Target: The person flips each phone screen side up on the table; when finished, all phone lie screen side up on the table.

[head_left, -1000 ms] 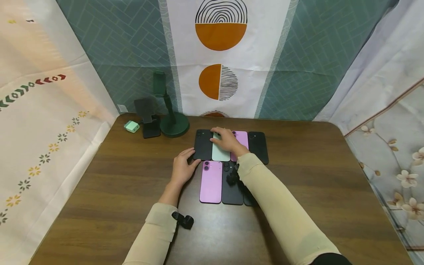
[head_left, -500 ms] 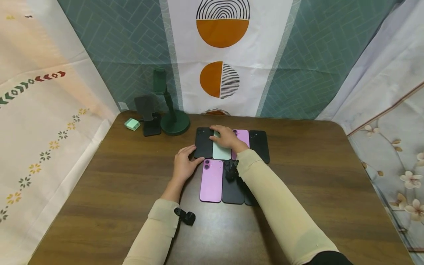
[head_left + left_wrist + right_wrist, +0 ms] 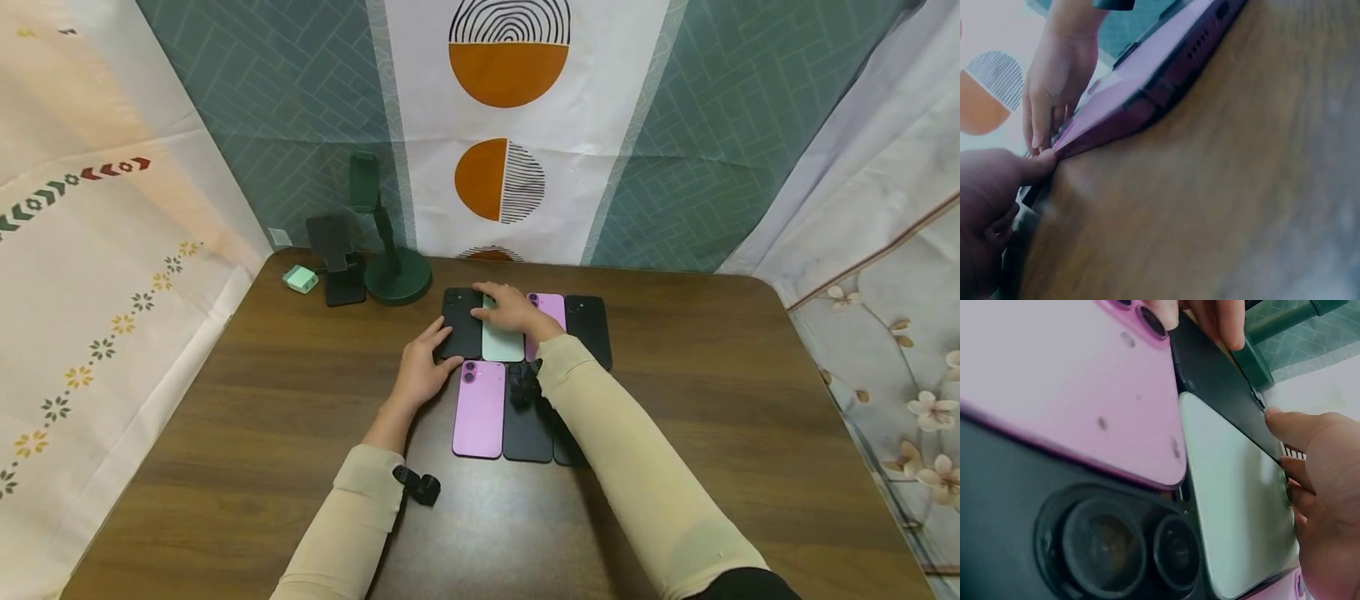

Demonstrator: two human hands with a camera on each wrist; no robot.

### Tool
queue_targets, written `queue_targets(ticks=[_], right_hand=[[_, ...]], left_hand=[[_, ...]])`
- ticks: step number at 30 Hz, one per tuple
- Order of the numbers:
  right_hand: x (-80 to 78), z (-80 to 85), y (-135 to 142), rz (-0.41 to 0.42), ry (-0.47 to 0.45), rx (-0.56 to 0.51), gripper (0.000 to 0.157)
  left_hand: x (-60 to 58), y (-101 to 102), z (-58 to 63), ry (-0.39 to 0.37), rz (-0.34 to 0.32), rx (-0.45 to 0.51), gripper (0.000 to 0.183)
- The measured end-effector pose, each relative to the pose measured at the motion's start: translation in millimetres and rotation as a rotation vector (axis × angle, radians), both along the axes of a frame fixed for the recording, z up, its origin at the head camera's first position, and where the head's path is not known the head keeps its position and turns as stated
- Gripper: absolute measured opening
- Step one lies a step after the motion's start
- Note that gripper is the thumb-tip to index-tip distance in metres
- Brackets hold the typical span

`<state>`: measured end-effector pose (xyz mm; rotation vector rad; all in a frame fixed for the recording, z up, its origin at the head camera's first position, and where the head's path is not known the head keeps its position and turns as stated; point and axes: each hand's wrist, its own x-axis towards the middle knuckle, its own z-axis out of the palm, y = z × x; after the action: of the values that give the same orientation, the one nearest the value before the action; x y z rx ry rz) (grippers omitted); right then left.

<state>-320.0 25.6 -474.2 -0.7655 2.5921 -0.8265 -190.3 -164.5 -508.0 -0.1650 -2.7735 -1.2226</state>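
Several phones lie face down in two touching rows. My left hand is beside the far-left black phone, fingers extended along its left edge. Its thumb touches near the top corner of the front pink phone. Over the mint-green phone reaches my right hand, covering its upper part. In the right wrist view, the right thumb touches the black phone's edge, while the other fingers bend at the mint phone's far end. A second pink phone is partly under the right wrist.
Another black phone ends the back row. Two dark phones continue the front row, partly under the right sleeve. At the table's back left stand a green phone stand, a black stand and a small mint box.
The left hand has shifted slightly, its fingers reaching a little farther up the black phone's side. The right hand and the phones hold nearly the same places; the head view has shifted slightly.
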Motion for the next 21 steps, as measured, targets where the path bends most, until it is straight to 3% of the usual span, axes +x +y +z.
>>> queue_targets(ticks=[3, 9, 21], right_hand=[[-0.3, -1.5, -1.4, 0.034, 0.011, 0.043, 0.063], [1.7, -3.4, -2.6, 0.049, 0.054, 0.127, 0.070], [0.3, -4.9, -1.1, 0.061, 0.066, 0.078, 0.063]], left_hand=[[-0.2, 0.7, 0.8, -0.022, -0.050, -0.078, 0.061], [-0.1, 1.9, 1.5, -0.046, -0.081, -0.199, 0.064], [-0.7, 0.4, 0.3, -0.065, -0.086, -0.153, 0.064]])
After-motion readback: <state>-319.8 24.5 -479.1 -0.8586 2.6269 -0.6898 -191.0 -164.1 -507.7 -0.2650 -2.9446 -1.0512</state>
